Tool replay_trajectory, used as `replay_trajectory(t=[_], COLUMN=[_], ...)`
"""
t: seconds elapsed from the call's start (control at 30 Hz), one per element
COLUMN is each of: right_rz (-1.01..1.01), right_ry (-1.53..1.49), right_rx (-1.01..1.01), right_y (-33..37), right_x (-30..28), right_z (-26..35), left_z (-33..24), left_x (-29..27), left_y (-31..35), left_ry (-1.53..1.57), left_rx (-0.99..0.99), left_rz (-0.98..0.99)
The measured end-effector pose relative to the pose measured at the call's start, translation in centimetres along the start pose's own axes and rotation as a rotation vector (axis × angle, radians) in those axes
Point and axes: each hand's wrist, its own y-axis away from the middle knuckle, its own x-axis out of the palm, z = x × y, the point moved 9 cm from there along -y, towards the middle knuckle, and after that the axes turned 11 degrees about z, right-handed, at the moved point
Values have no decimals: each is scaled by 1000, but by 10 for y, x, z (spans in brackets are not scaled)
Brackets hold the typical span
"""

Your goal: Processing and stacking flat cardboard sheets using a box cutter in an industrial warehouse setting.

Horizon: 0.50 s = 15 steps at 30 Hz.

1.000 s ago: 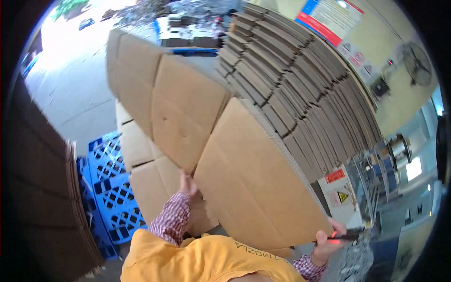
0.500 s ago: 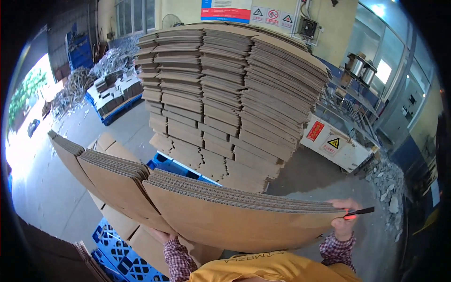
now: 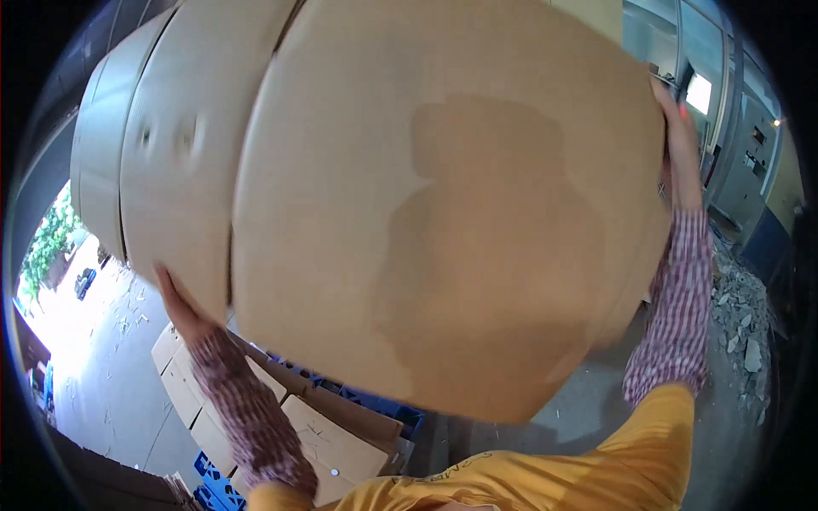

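A bundle of flat, slotted cardboard box blanks (image 3: 341, 170) is lifted upright before me and fills most of the view. My left hand (image 3: 183, 302) holds its lower edge near the left, thumb against the near face and the other fingers hidden behind. At the right edge, my right hand (image 3: 679, 140) grips the bundle from the side, its fingers partly behind the board. A thin dark tool (image 3: 687, 75) sticks up by that hand, with a red-orange spot at the fingers; its kind is unclear.
Below the bundle, more cardboard blanks (image 3: 336, 439) lie over a blue plastic pallet (image 3: 217, 485). Broken rubble (image 3: 745, 319) lies along the right wall. Bright daylight comes through an opening at left. Whatever stands directly ahead is hidden by the bundle.
Both hands have raised the bundle from waist height and tipped it up, so its broad face now blocks the tall cardboard stack behind. My left hand has moved out to the left.
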Motion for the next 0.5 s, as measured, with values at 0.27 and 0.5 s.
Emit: replay_trajectory(t=[0.27, 0.5], right_rz=[49, 475], right_ry=[317, 444], right_rx=[-157, -102], right_y=[-138, -49], right_x=[-25, 29], right_z=[-5, -66], left_z=[119, 235], left_x=[173, 147], left_y=[-261, -347], left_ry=[79, -139], left_rx=[-236, -473], left_rz=[280, 181])
